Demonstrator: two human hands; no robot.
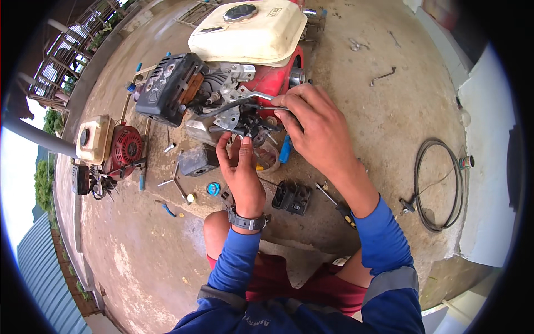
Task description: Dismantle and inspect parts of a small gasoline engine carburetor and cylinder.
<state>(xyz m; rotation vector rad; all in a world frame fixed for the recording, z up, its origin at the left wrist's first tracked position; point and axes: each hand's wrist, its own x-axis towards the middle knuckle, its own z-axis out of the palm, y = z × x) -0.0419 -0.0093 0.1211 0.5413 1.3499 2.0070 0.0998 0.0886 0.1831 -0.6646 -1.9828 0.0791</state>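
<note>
A small engine with a cream fuel tank and a red housing stands in front of me. My left hand is closed, thumb and fingers on a dark carburetor-like part on the engine's near side. To its right, my right hand pinches a thin metal rod beside a silver lever. Its fingertips hide the rod's end. A black muffler cover sits at the engine's left. Below the right hand, a blue-handled tool lies against the engine.
A second engine stands at far left. Near me lie a black plastic housing, a screwdriver, a blue round cap and a dark box-shaped part. A coiled black hose and a wrench lie right.
</note>
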